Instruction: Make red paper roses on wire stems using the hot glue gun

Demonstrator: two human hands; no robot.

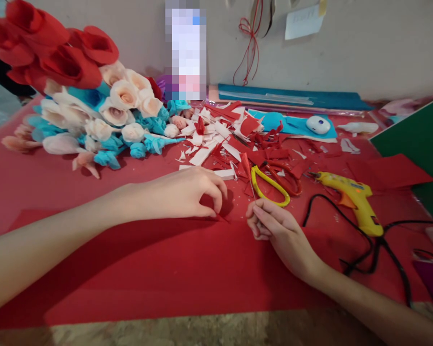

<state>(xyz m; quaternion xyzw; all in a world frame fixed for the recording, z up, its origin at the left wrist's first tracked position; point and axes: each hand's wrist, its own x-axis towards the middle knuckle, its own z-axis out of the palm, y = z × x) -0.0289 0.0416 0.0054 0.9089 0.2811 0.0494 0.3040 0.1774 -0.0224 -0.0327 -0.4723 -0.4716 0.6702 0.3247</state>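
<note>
A: What lies nearest the person?

B: The red paper sheet (173,269), flat on the near part of the surface (137,172). Its long axis runs left to right, and most of it lies on the person's side of both hands.

A: Which hand is nearer to it?

B: The left hand (191,192): its bent thumb and fingertips come down at the sheet's far edge. Whether they grip paper, I cannot tell.

A: And the right hand (274,221)?

B: Near that edge, thumb and fingers pinched on a slender red piece (246,166), whose long axis points away from the person, tilted slightly left.

A: Beyond these?

B: Yellow-handled scissors (282,202) just past the right hand, a hot-glue gun (342,181) to their right, then paper scraps (205,153); paper roses (124,93) heap at far left.
</note>
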